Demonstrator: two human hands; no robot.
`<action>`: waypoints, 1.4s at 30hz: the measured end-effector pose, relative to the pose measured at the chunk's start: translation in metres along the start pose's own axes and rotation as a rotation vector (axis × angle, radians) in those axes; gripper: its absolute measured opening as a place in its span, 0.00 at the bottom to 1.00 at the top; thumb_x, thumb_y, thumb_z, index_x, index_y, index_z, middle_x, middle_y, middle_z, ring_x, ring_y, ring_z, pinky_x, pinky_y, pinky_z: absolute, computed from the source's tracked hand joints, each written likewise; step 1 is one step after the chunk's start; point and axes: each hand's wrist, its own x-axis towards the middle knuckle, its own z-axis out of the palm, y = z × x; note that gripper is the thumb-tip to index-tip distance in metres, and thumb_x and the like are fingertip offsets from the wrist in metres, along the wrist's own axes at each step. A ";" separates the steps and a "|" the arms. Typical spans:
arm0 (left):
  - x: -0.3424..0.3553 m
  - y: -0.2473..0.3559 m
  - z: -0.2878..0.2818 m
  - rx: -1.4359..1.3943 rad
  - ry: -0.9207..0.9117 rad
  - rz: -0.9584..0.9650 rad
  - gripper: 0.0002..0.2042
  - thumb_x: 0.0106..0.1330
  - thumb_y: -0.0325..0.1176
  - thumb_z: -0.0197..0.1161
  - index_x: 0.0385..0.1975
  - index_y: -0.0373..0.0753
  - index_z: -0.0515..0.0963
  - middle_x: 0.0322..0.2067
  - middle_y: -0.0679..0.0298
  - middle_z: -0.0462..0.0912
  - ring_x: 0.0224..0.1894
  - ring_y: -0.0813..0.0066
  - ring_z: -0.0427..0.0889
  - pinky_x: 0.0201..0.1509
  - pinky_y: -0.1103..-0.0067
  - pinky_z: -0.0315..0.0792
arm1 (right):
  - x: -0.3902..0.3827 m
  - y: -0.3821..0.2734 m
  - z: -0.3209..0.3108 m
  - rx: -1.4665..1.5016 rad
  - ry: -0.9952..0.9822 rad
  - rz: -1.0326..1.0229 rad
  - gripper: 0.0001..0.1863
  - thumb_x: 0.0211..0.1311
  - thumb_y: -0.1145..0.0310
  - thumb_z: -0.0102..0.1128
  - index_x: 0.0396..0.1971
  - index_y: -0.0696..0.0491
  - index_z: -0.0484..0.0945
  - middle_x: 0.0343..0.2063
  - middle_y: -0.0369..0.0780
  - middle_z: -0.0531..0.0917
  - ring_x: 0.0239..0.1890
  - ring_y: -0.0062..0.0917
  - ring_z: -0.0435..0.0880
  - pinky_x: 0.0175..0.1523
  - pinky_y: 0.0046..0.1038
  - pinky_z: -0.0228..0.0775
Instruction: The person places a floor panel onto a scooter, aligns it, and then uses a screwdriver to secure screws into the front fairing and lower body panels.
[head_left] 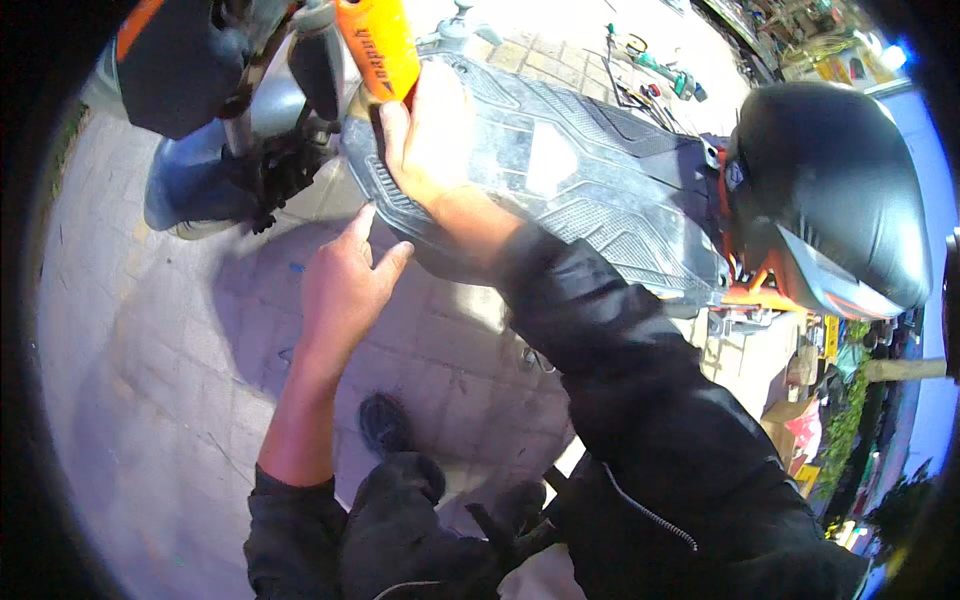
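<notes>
A scooter's grey textured footboard [610,240] crosses the upper middle, with an orange column [378,42] rising from its front. My right hand [432,145] is closed around the base of that column at the board's front edge, partly washed out by glare. My left hand [350,275] is open just below the same edge, index finger extended toward it and thumb apart; whether the fingertip touches cannot be told. The black seat [830,190] sits at the right end of the board, and the front wheel assembly [190,185] is at upper left.
Scattered tools, including a green one [660,72], lie on the paving [150,360] beyond the scooter. Boxes [785,435] and clutter stand at the right beside greenery. My dark shoe [385,425] is below my hands.
</notes>
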 end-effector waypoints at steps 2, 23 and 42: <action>0.002 0.002 0.006 -0.161 -0.027 -0.037 0.25 0.52 0.33 0.67 0.51 0.32 0.72 0.12 0.71 0.53 0.16 0.85 0.52 0.18 0.80 0.51 | 0.002 -0.003 -0.008 -0.052 -0.098 0.045 0.23 0.61 0.67 0.46 0.54 0.64 0.62 0.54 0.57 0.65 0.55 0.49 0.64 0.60 0.44 0.52; -0.101 0.272 0.111 -0.722 -1.298 -0.799 0.08 0.61 0.26 0.54 0.40 0.36 0.71 0.31 0.62 0.70 0.31 0.75 0.67 0.35 0.80 0.63 | -0.156 -0.045 -0.400 0.525 0.577 1.588 0.19 0.68 0.54 0.45 0.31 0.56 0.75 0.25 0.35 0.77 0.27 0.17 0.73 0.35 0.19 0.65; -0.220 0.766 -0.009 -0.787 -1.436 -0.875 0.17 0.64 0.22 0.52 0.52 0.25 0.64 0.54 0.55 0.68 0.59 0.67 0.67 0.65 0.78 0.63 | 0.154 -0.274 -0.967 0.369 1.664 1.245 0.16 0.67 0.55 0.42 0.36 0.52 0.73 0.27 0.36 0.77 0.29 0.23 0.75 0.38 0.28 0.68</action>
